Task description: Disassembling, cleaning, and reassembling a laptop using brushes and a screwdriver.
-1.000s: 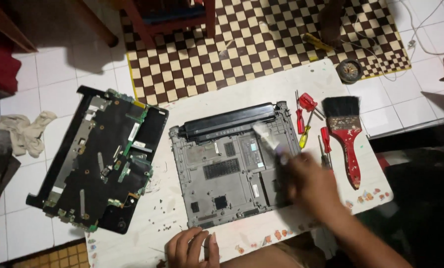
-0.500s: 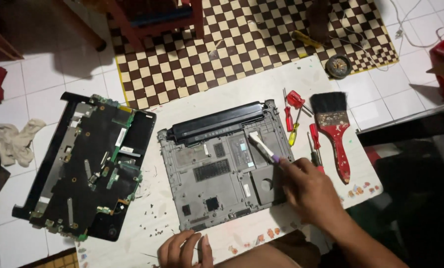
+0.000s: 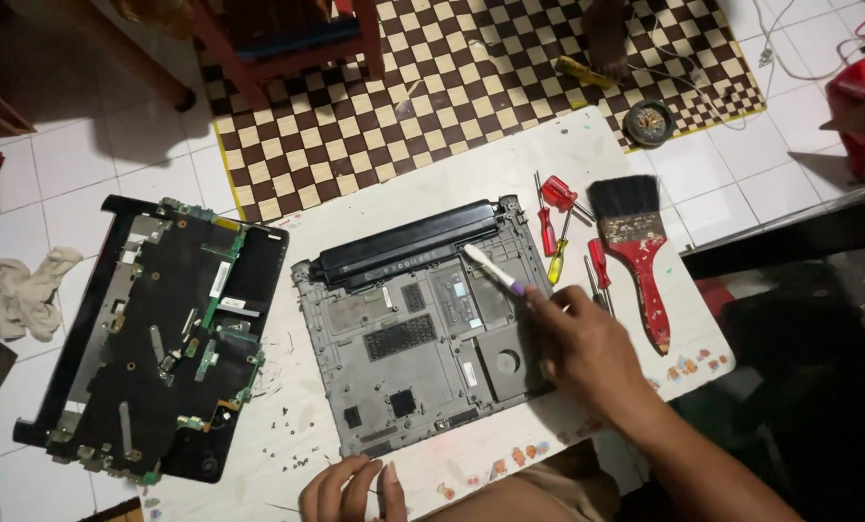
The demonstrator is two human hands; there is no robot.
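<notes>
I see no package, sign or screen. Labels: one small white strip label [image 3: 219, 280] lies on the black opened cover [image 3: 152, 338] at left, near its upper right part. The grey laptop base [image 3: 413, 338] at centre carries pale rectangular stickers [image 3: 463, 307] right of its middle; their print is too small to tell.

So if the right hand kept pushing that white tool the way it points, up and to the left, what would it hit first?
Probably the long black battery along the laptop base's far edge; the tool tip in the right hand looks almost there, though depth is unclear.
</notes>
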